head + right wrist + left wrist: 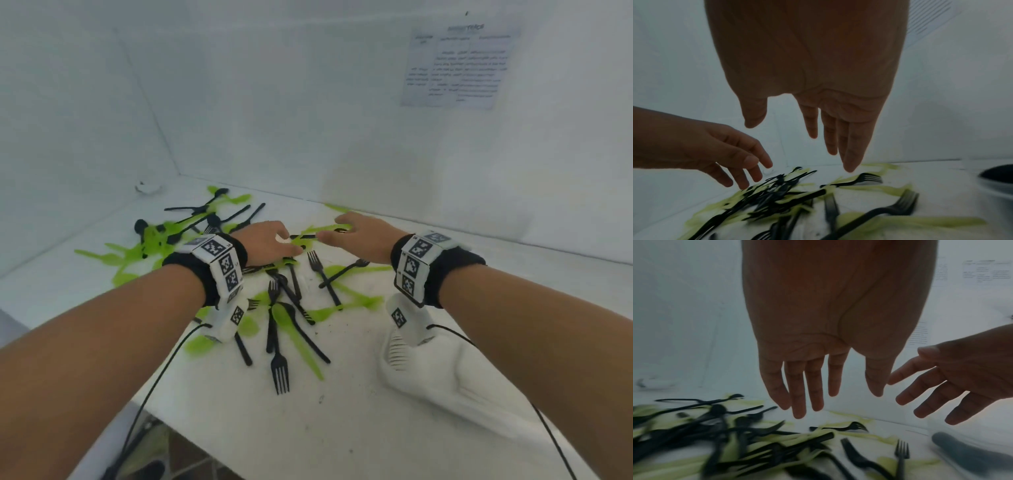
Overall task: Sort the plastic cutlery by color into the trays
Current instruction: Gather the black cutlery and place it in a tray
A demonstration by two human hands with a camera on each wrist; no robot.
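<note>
A white table point(342, 428) stands in a corner between white walls, and a printed sheet point(459, 65) is fixed on the right wall. At the right side of the wrist views there is a dark rounded thing point(996, 177), but I cannot tell if it is one of the trays.

On the table lies the cutlery pile point(274, 298), green and black pieces mixed and crossed one over another. It reaches from the far left corner to the middle of the table. No piece looks sorted yet, so I judge the task is at its beginning.

The left hand point(265, 243) and the right hand point(363, 236) hover over the far part of the pile, near to each other but not touching. The fingers of both are straight and spread, and they hold nothing. Between the two hands lies one black fork point(846, 426) on green pieces.

What can go wrong: the pieces are thin, light and tangled, so lifting one can drag its neighbours or flick them off the table. A green piece under a black one can also come along and fall into the wrong tray.
</note>
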